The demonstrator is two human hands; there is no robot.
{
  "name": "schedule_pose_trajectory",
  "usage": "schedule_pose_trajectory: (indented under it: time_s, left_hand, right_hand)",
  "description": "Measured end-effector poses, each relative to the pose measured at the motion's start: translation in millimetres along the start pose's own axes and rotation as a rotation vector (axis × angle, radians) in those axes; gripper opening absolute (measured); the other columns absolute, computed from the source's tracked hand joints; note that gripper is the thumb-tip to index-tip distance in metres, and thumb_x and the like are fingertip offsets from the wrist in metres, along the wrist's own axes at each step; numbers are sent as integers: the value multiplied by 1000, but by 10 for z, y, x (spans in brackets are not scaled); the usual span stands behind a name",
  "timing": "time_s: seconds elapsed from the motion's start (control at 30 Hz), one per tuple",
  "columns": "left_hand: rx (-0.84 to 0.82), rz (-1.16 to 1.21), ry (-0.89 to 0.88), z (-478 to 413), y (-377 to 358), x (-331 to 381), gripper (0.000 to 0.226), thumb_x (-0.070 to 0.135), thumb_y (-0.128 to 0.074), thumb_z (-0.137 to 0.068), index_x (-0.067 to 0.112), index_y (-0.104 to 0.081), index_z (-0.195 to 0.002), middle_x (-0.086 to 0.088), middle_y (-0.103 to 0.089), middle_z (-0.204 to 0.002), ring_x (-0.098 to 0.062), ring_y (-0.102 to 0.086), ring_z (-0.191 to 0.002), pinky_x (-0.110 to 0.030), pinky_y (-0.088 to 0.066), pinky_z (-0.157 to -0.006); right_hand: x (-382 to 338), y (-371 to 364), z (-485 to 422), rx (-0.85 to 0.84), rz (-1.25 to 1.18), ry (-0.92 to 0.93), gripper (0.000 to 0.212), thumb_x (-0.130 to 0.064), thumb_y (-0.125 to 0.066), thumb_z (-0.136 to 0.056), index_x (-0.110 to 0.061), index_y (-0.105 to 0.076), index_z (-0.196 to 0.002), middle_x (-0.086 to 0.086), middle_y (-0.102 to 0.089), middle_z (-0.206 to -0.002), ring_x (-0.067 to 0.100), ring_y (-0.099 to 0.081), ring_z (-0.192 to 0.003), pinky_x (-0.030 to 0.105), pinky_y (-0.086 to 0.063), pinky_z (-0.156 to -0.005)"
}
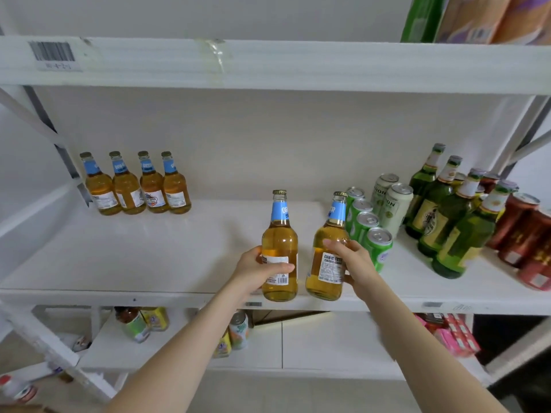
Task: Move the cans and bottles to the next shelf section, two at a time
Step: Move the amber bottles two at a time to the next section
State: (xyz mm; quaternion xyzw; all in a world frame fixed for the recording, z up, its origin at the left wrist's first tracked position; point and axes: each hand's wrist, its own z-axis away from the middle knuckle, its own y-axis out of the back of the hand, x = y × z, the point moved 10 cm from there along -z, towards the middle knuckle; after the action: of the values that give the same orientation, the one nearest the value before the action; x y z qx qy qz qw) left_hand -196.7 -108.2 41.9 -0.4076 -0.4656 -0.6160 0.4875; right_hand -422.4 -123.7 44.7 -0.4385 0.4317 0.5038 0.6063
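Note:
My left hand (258,271) grips an amber bottle with a blue neck label (279,234) near the front edge of the white shelf (149,251). Beside it, my right hand (356,263) grips a second amber bottle (329,248), tilted slightly right. Both bottles are at the shelf's middle front. Several matching amber bottles (135,186) stand in a row at the back left. Several green cans (368,231), two pale tall cans (392,201), several green bottles (447,216) and dark red cans (524,234) fill the right side.
A shelf board (268,64) with a barcode label runs overhead, with packets (477,16) on top at the right. The lower shelf (328,347) holds a few bottles and cans (143,323) and pink packs (453,335). White frame struts stand at both sides.

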Motion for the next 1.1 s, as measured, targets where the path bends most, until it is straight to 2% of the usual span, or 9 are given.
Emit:
schedule_pose_trajectory:
  time_s: [0.1, 0.23, 0.3, 0.4, 0.47, 0.63, 0.87, 1.03, 1.1]
  left_hand:
    - [7, 0, -22, -119, -211, 188, 43, 27, -86, -71, 31, -59, -105, 4, -69, -107, -13, -65, -98, -28, -54, -74]
    - [49, 18, -28, -324, -313, 288, 47, 27, -88, -69, 30, -62, -107, 4, -71, -107, -17, -66, -101, -38, -57, -86]
    - [69, 31, -29, -431, -311, 324, 48, 25, -89, -67, 30, -63, -107, 3, -71, -107, -17, -67, -101, -41, -57, -89]
    - [89, 37, -38, -599, -268, 366, 52, 22, -90, -65, 29, -63, -109, 3, -73, -106, -18, -68, -100, -40, -57, -88]
    - [97, 31, -39, -770, -225, 368, 55, 22, -91, -63, 28, -64, -111, 2, -74, -106, -19, -69, -100, -43, -57, -90]
    - [75, -2, -49, -1257, -153, 410, 62, 24, -94, -55, 28, -65, -110, 4, -75, -104, -18, -70, -100, -45, -57, -91]
    - [64, -12, -50, -2002, -163, 351, 59, 17, -94, -56, 25, -65, -107, 2, -75, -102, -18, -71, -98, -44, -57, -91]
    - [80, 2, -39, -2391, -165, 231, 78, 28, -96, -35, 25, -65, -107, 2, -76, -101, -18, -72, -96, -45, -58, -90]
    - [91, 2, -49, -2514, -154, 207, 73, 20, -97, -42, 24, -65, -108, 2, -75, -102, -17, -71, -96, -43, -58, -89]
  right_hand:
    - [-130, 167, -184, -21, -7, 4, 51, -29, -82, -76, -17, -55, -118, 9, -72, -106, 24, -72, -92, 41, -58, -77]
    - [-269, 260, -401, -65, -16, 9, 68, -32, -89, -65, -14, -55, -121, 12, -73, -106, 29, -73, -94, 50, -58, -88]
    - [-308, 271, -512, -81, -37, 11, 70, -29, -90, -63, -11, -56, -121, 13, -74, -102, 28, -74, -88, 47, -60, -83]
    - [-360, 253, -650, -78, -55, 22, 55, -19, -85, -74, -10, -56, -120, 13, -73, -103, 22, -73, -79, 33, -58, -65]
    - [-374, 232, -798, -65, -59, 32, 53, -19, -84, -75, -11, -57, -119, 13, -73, -104, 19, -73, -76, 28, -56, -60]
    - [-416, 136, -1204, -4, -90, 82, 51, -18, -85, -73, -13, -58, -115, 12, -72, -106, 24, -73, -87, 34, -56, -69]
    - [-396, 129, -1743, 124, -132, 182, 52, -17, -89, -69, -20, -57, -110, 1, -71, -102, 18, -72, -90, 30, -55, -72]
    - [-277, 138, -2058, 183, -149, 219, 55, -16, -90, -67, -18, -57, -110, 3, -72, -104, 18, -72, -91, 33, -57, -77]
    - [-249, 144, -2151, 197, -147, 236, 55, -15, -90, -68, -19, -56, -112, 0, -70, -104, 14, -69, -90, 30, -55, -76]
